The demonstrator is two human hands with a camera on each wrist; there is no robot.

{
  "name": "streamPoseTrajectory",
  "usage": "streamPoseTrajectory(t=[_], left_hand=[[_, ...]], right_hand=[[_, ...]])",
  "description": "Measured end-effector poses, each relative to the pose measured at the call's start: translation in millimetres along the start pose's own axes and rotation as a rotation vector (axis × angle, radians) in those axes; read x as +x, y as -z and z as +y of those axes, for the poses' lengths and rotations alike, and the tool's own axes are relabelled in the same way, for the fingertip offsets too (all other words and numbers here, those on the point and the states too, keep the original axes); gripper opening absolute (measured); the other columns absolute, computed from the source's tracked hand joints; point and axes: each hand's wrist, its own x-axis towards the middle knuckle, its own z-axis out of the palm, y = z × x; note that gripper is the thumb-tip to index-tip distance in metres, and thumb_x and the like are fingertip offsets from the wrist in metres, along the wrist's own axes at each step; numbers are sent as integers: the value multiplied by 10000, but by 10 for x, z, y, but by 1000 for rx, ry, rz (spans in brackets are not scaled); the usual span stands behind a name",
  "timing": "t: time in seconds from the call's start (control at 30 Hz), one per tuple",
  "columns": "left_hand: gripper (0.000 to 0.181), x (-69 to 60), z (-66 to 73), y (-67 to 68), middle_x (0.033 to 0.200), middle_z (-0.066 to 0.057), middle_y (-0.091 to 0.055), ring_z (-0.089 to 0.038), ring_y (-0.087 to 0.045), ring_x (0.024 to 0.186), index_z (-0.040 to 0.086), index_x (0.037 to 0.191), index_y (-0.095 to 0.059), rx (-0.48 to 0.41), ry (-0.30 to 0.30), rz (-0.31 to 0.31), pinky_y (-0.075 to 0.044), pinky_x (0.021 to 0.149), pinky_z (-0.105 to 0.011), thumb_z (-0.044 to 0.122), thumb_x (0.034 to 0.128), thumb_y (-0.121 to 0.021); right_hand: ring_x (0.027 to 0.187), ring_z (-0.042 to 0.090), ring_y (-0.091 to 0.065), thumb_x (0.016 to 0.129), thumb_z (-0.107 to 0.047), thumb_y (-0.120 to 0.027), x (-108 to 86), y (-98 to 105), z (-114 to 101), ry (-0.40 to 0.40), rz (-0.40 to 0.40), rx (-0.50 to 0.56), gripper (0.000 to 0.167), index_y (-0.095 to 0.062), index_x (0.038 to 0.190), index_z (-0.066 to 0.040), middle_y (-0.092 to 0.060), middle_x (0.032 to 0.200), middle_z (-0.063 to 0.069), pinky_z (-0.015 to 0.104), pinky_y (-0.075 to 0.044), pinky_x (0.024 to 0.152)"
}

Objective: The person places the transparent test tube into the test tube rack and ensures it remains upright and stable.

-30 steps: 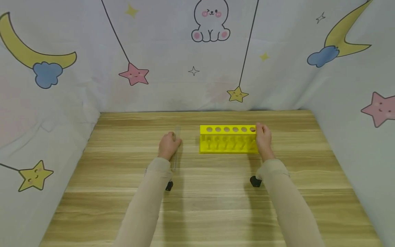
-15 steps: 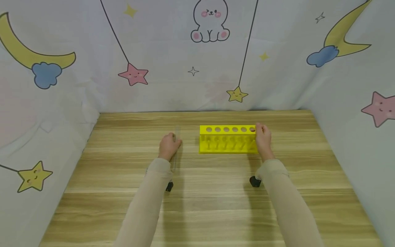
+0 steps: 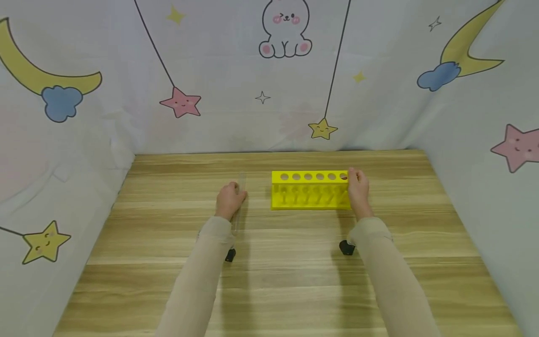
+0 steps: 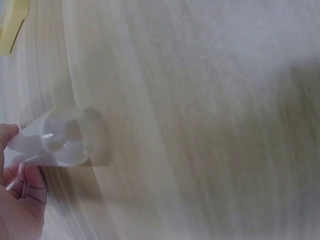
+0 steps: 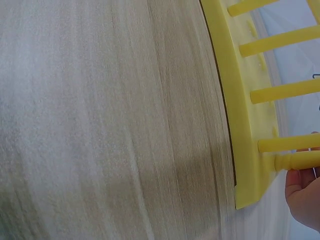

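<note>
From the right wrist we look along a wood-grained worktop [image 5: 100,100] that fills the left and middle of our view. On it sits a yellow rack [image 5: 242,115], its long base slanting down toward the lower right. We see a row of yellow pegs [image 5: 285,91] running from the base to the right edge. There our right hand [image 5: 307,202] holds the thicker end post [image 5: 295,161]. Behind, we find a pale backdrop [image 5: 292,30].
</note>
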Motion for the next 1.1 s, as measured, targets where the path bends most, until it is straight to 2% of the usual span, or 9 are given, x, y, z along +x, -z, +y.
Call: streamPoseTrajectory(t=[0.2,0.43,0.7,0.9,1.0,1.1], left_hand=[[474,-19,6,29,1126,-202,-555,-309,-556,960,5,1205,-459,5,-8,0,-489,777,-406,325,861,-519],[477,-30,79,112,1143,-194,-558,-301,-555,984,4,1217,-465,-7,-38,15,-481,805,-402,322,865,-513],[457,-6,123,154,1040,-175,-591,-280,-575,874,26,1192,-492,6,-36,37,-502,706,-366,334,855,-510],[448,-8,138,182,1020,-179,-594,-286,-569,884,13,1183,-501,17,-47,57,-489,735,-376,323,860,-503],[431,-16,147,201,986,-163,-625,-261,-587,839,12,1168,-514,9,-55,76,-485,712,-358,309,857,-502],[419,-31,168,222,926,-136,-651,-209,-602,727,17,1169,-513,-24,-59,84,-490,618,-302,296,857,-502]], right_hand=[[650,89,-376,922,-418,-362,-1,-9,-7,-1,-9,8,359,-515,892,-94,-519,876,-29,192,-290,561],[701,88,-409,926,-378,-381,-8,-19,-6,13,12,35,314,-515,867,-100,-504,802,-67,195,-304,597],[695,89,-390,924,-387,-383,-15,-18,0,18,4,59,301,-504,852,-121,-488,804,-67,194,-302,603],[676,80,-365,923,-395,-382,-19,-14,0,17,-2,56,309,-498,854,-118,-473,810,-62,194,-299,600],[668,82,-365,924,-386,-385,-15,-16,2,23,-1,58,301,-495,847,-116,-468,801,-56,195,-304,598],[662,77,-369,923,-380,-390,-6,-17,5,28,5,56,302,-497,842,-109,-465,794,-55,188,-308,595]])
